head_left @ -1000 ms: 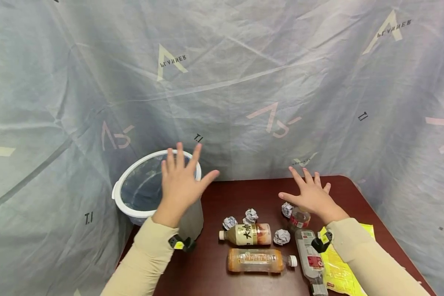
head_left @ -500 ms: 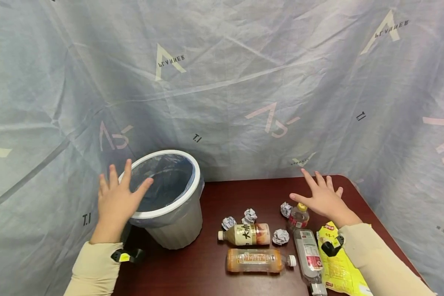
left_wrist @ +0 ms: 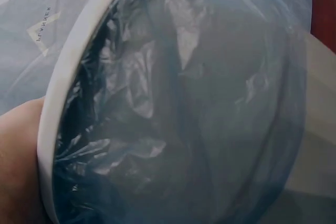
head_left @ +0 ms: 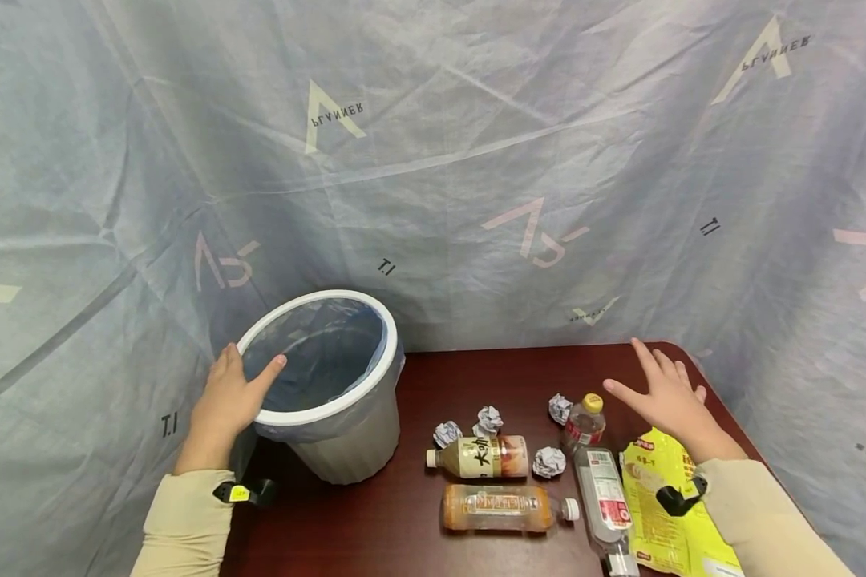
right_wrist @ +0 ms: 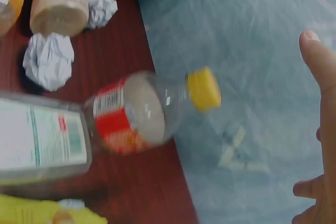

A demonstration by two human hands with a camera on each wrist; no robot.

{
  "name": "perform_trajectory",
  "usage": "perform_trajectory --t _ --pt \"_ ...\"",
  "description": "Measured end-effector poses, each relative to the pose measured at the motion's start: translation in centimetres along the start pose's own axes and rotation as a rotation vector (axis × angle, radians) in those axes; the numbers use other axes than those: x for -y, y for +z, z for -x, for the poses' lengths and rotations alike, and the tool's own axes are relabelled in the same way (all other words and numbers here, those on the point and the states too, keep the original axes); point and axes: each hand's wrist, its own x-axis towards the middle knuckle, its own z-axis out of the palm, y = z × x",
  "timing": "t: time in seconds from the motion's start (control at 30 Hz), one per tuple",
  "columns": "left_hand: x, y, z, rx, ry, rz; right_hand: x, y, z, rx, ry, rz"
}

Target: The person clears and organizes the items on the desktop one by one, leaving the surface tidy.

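Note:
My left hand (head_left: 224, 405) is at the left side of a grey bin (head_left: 354, 453) with a white rim (left_wrist: 68, 69) and a bluish plastic liner (left_wrist: 210, 103). Its fingers lie along the rim and the thumb sticks out over the opening. In the left wrist view, part of that hand shows just outside the rim. My right hand (head_left: 664, 405) hovers with spread fingers, holding nothing. Nearest to it are an upright clear bottle (head_left: 584, 429) with a yellow cap and red label, and a yellow snack bag (head_left: 653, 513) below the wrist.
A flat clear bottle (head_left: 604, 497) lies beside the bag. An orange-labelled bottle (head_left: 498, 507) and a brown drink bottle (head_left: 491, 457) lie mid-table, with several crumpled paper balls (head_left: 549, 462) around them. Grey printed sheeting (head_left: 440, 160) hangs behind the dark red table (head_left: 462, 377).
My left hand has moved left from over the bin, then down to its rim. My right hand has drifted right, uncovering the yellow-capped bottle. The objects on the table have stayed put.

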Motion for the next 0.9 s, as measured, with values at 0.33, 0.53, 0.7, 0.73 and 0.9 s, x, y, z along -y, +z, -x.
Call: perform_trajectory --t 0.33,0.53,0.7,0.73,0.9 --pt "-1.9 0.4 0.2 0.015 0.048 -0.07 -7.6 0.2 2.4 0.008 0.133 -0.132" --pt "-1.9 0.4 0.2 0.032 0.071 -0.117 -11.3 1.3 4.1 0.085 0.26 -0.146" --pt "-2.0 0.4 0.0 0.037 0.07 -0.116 -14.0 2.0 5.4 0.18 0.327 -0.107" --pt "-2.0 0.4 0.0 0.037 0.069 -0.117 -14.4 2.2 5.6 0.199 0.329 -0.104" --pt "-1.9 0.5 0.0 0.028 0.068 -0.119 -16.0 3.5 6.4 0.223 0.36 -0.231"
